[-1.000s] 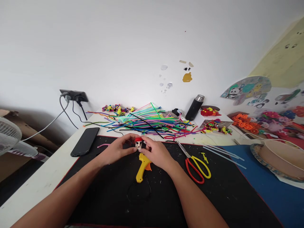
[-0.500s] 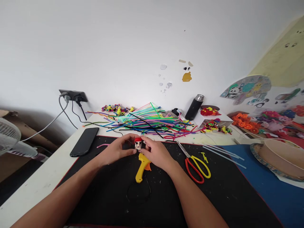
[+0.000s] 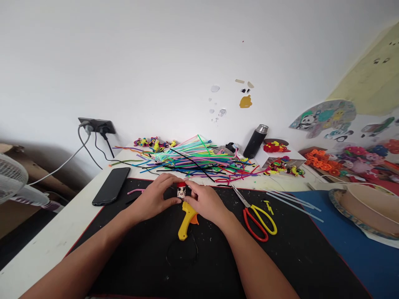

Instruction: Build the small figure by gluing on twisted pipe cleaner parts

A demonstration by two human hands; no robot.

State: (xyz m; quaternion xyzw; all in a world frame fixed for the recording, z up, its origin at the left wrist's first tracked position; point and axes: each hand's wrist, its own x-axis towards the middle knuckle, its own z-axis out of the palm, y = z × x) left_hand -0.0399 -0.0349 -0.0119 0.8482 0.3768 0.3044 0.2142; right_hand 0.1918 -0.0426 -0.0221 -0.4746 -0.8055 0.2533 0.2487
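On the black mat (image 3: 140, 257) covering the surface, the left hand (image 3: 154, 198) and right hand (image 3: 205, 202) pinch a small red-capped figure (image 3: 181, 190) between fingertips, both grips clamped on it, just above the yellow glue gun (image 3: 186, 217), with scissors (image 3: 257, 216) to its right.

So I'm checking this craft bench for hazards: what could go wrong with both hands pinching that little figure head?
The yellow glue gun lies right under the left hand and right hand; if hot, its hidden nozzle could burn fingers. The small figure head is pinched only at its sides and might slip. The open scissors lie near the right wrist.
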